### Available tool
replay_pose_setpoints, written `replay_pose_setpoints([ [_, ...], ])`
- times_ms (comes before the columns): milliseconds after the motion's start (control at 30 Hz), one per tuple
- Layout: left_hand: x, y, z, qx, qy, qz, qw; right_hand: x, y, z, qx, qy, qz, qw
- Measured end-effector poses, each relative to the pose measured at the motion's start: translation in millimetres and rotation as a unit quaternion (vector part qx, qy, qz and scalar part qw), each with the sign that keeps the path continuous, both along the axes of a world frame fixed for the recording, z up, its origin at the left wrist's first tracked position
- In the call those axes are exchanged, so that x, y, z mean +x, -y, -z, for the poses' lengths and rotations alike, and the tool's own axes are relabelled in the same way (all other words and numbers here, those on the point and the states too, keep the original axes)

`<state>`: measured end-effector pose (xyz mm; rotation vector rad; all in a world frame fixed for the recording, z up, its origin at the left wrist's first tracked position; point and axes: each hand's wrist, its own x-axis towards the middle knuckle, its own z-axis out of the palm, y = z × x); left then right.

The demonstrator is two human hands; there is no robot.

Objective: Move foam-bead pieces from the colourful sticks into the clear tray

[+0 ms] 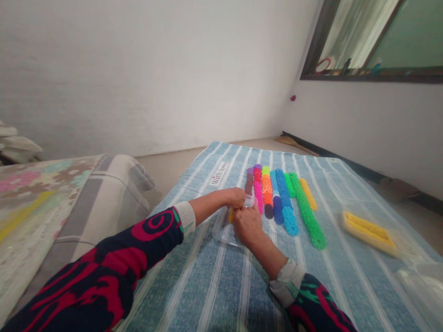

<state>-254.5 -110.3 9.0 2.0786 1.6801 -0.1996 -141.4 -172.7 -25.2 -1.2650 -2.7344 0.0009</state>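
My left hand (236, 197) and my right hand (247, 225) meet over a clear plastic container (224, 236) on the cloth. Both have their fingers bent and pinched together. Whatever lies between the fingertips is hidden. A bit of orange-yellow (231, 216) shows beside them at the container. Just beyond my hands lie rows of overlapping, scalloped pieces sorted by colour: a brown row (249, 183), a pink and red row (258, 191), an orange row (266, 186), a blue row (284, 196), a long green row (308, 214) and a short yellow row (308, 194).
To the right sits a clear box (349, 221) with yellow pieces (372, 227) inside, and more clear plastic (422, 286) lies nearer. A blue striped cloth (194, 276) covers the table. Another covered surface (79, 212) stands at left. A white wall (155, 78) rises behind.
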Motion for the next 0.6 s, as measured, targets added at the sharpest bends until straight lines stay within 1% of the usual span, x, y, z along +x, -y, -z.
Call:
replay_pose_setpoints([
  [100, 2.5, -0.6, -1.5, -0.028, -0.058, 0.024, 0.998, -1.2, -2.1, 2.3, -0.006, 0.015, -0.015, 1.000],
  [267, 7.2, 0.1, -5.7, -0.036, -0.120, 0.037, 0.991, -2.9, -6.7, 6.6, -0.006, 0.031, -0.039, 0.999],
  [433, 6.9, 2.1, -8.2, -0.017, -0.144, 0.026, 0.989, -3.9, -10.0, 7.6, 0.005, 0.041, -0.049, 0.998],
  [600, 3.6, 8.7, -5.8, 0.017, -0.146, 0.006, 0.989, -3.2, -10.1, 8.6, 0.031, 0.061, -0.062, 0.996],
])
